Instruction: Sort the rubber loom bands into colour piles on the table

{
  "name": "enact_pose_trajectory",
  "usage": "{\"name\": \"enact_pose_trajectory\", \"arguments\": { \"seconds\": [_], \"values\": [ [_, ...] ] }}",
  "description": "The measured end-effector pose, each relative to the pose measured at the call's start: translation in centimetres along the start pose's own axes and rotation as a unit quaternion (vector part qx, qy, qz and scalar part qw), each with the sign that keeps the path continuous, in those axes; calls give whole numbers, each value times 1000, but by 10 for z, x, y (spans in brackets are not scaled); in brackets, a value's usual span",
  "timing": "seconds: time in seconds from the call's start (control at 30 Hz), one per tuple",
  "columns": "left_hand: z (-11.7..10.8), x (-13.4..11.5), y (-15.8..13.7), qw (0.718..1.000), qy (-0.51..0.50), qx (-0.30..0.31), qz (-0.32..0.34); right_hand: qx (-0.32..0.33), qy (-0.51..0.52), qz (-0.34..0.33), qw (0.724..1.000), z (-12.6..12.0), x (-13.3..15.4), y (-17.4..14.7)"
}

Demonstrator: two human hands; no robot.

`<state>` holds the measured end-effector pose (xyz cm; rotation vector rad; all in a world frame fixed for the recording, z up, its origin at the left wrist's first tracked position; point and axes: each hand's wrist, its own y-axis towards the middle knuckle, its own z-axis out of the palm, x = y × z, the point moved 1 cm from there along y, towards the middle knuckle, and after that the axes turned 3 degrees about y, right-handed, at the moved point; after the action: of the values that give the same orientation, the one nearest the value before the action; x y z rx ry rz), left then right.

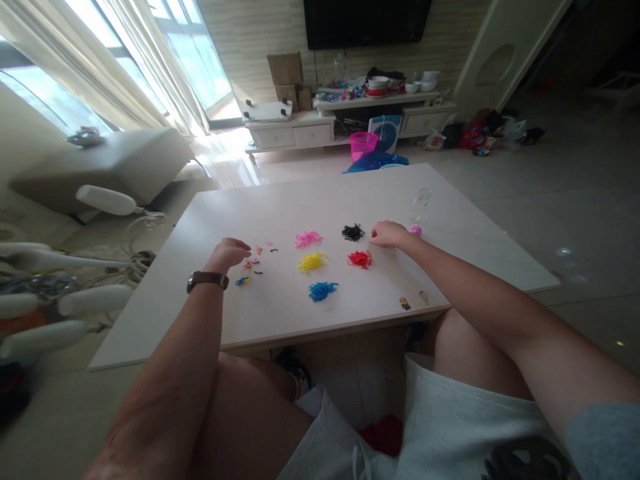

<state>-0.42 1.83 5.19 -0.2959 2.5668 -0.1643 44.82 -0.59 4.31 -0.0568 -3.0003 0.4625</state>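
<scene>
On the white table (260, 310) lie heaps of small thin bands sorted by colour: pink (309, 239), yellow (313, 262), blue (323, 291), black (353, 232) and red (360, 259). My left hand (233, 252), below a dark wristwatch (207, 282), is closed at the left beside a loose scatter of mixed-colour bands (249, 264). Its fingers are pressed together; anything between them is too small to make out. My right hand (389, 233) is closed on the tabletop just right of the black heap. Its fingertips are partly hidden, so its contents cannot be made out.
Behind my right wrist sits a small pink object (415, 230), with a clear plastic piece (423, 197) farther back. Small charms (405, 304) lie near the front edge. A white lamp-like fixture (107, 200) stands left of the table. Beyond are a pink basket (363, 145) and a cabinet (290, 133).
</scene>
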Motion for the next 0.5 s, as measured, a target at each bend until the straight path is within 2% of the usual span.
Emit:
{"name": "enact_pose_trajectory", "arguments": {
  "seconds": [0.13,0.5],
  "values": [
    [6,0,3,1000,12,12,-9,2,-17,-4,1000,0,1,0],
    [42,2,15,999,32,9,1,16,-42,-23,999,-5,7,-7]
  ]
}}
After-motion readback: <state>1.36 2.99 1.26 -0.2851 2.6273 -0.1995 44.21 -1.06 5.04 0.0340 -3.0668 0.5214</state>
